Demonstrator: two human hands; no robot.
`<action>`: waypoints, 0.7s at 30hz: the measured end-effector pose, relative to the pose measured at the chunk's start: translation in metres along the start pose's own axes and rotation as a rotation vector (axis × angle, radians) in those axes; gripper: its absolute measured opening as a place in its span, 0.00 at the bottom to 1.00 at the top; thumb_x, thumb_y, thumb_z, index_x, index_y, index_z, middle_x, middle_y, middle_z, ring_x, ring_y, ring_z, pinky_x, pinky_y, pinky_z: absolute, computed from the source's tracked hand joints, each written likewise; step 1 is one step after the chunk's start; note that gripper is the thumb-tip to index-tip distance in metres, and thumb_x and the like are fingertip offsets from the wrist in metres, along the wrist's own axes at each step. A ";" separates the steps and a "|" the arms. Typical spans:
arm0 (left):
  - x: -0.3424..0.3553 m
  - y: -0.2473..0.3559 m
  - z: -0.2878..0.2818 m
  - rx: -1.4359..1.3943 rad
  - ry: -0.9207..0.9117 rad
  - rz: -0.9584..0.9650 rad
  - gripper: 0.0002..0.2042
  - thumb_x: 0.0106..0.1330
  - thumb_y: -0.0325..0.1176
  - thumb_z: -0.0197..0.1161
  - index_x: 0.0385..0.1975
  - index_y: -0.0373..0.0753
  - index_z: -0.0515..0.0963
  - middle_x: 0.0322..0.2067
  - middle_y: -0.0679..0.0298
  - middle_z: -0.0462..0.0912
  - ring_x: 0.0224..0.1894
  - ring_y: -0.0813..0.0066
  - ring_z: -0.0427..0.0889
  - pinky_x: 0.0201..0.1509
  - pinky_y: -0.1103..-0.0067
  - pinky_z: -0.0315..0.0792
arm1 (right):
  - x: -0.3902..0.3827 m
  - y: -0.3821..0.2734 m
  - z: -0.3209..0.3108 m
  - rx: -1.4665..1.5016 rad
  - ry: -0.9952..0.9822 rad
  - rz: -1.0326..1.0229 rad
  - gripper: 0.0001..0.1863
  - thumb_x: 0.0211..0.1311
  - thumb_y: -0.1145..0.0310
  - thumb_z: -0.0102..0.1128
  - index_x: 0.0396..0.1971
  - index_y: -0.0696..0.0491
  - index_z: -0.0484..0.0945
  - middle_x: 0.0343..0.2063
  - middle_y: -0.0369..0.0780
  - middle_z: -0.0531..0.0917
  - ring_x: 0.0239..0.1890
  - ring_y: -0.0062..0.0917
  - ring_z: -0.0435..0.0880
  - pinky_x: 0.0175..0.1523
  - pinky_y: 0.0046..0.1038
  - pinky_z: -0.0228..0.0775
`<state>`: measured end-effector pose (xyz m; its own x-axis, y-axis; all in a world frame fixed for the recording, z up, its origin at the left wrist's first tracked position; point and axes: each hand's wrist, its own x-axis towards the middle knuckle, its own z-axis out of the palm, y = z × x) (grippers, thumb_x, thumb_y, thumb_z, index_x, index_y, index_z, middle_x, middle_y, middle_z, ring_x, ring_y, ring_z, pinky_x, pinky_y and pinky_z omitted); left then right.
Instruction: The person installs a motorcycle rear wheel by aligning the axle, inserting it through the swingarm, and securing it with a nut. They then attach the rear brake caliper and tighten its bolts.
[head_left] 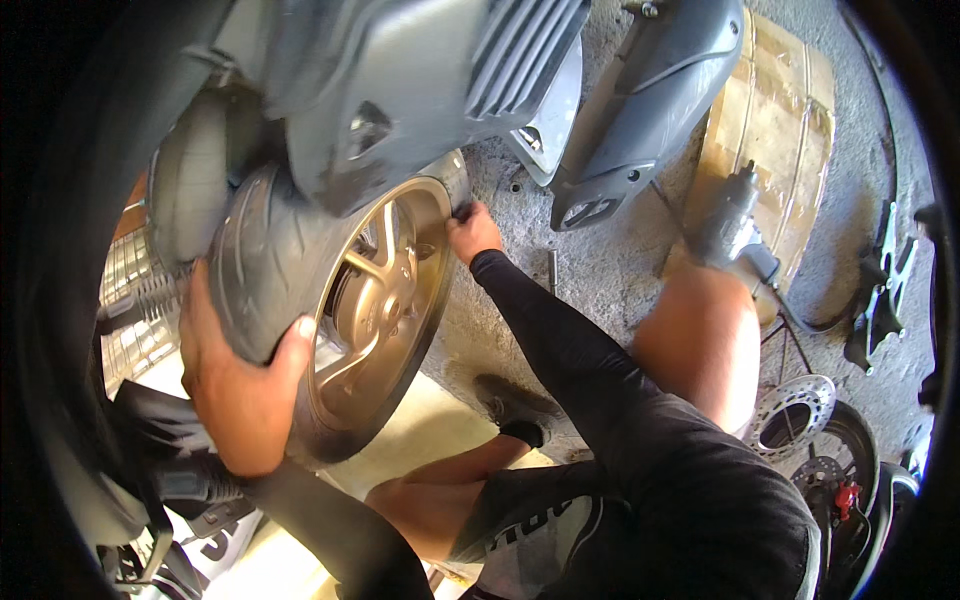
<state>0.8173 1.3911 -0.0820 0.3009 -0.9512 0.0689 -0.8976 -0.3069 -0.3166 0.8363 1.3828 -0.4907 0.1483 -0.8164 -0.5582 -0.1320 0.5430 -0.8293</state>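
Note:
A scooter wheel with a bronze-coloured rim (385,300) and a black tyre (265,265) stands tilted under grey scooter bodywork (400,90). My left hand (240,390) is wrapped over the tread on the near left side, its thumb pressed toward the rim. On the opposite side, my right hand (474,235) grips the tyre's edge with curled fingers. The bodywork hides the top of the wheel, and the right fingertips are partly hidden behind the tyre.
A black coil spring (150,305) is left of the wheel. To the right, a dark grey cover (650,100) lies beside flattened cardboard (785,90) bearing a power wrench (735,215). A thin metal rod (552,272), a brake disc (822,392) and a black bracket (882,300) are on the floor.

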 end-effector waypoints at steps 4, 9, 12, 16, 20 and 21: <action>0.003 -0.003 -0.009 0.013 -0.010 -0.014 0.44 0.44 0.43 0.74 0.63 0.36 0.62 0.58 0.45 0.69 0.59 0.46 0.69 0.61 0.61 0.64 | -0.036 -0.077 -0.021 0.463 -0.677 -0.055 0.32 0.54 0.59 0.58 0.57 0.60 0.68 0.51 0.52 0.78 0.55 0.37 0.76 0.61 0.32 0.64; 0.000 -0.006 -0.015 0.053 -0.018 -0.085 0.48 0.43 0.48 0.74 0.66 0.38 0.58 0.61 0.45 0.66 0.63 0.47 0.65 0.64 0.62 0.61 | -0.056 -0.133 -0.008 0.614 -0.612 0.136 0.40 0.57 0.52 0.60 0.62 0.62 0.59 0.57 0.49 0.73 0.59 0.34 0.72 0.64 0.30 0.60; -0.022 -0.011 -0.008 -0.143 0.186 0.022 0.38 0.52 0.43 0.70 0.63 0.36 0.63 0.61 0.45 0.66 0.63 0.48 0.66 0.64 0.61 0.61 | -0.058 -0.142 0.014 0.292 -0.290 0.073 0.28 0.64 0.55 0.55 0.54 0.62 0.64 0.49 0.56 0.77 0.53 0.47 0.76 0.58 0.37 0.66; -0.120 0.011 0.056 -0.792 0.442 -0.005 0.13 0.60 0.34 0.58 0.41 0.35 0.80 0.42 0.54 0.81 0.45 0.53 0.78 0.55 0.64 0.68 | -0.061 -0.146 0.019 0.142 -0.126 -0.028 0.20 0.69 0.57 0.49 0.44 0.61 0.65 0.38 0.59 0.80 0.45 0.53 0.79 0.48 0.44 0.69; -0.161 0.017 0.202 -2.029 0.049 -1.382 0.27 0.66 0.59 0.50 0.53 0.41 0.68 0.52 0.60 0.75 0.53 0.67 0.74 0.54 0.66 0.66 | -0.068 -0.156 0.016 0.195 -0.103 0.032 0.21 0.69 0.56 0.50 0.44 0.62 0.67 0.37 0.58 0.80 0.42 0.50 0.80 0.47 0.43 0.70; -0.158 0.012 0.233 -2.283 0.147 -1.697 0.37 0.60 0.68 0.48 0.58 0.43 0.66 0.57 0.59 0.69 0.58 0.64 0.69 0.60 0.63 0.62 | -0.069 -0.157 0.016 0.203 -0.106 0.088 0.22 0.68 0.56 0.51 0.45 0.63 0.67 0.38 0.58 0.80 0.43 0.49 0.80 0.47 0.43 0.70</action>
<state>0.8341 1.5456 -0.3171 0.6140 -0.1771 -0.7691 0.7879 0.1952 0.5840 0.8628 1.3570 -0.3230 0.2479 -0.7452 -0.6191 0.0496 0.6479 -0.7601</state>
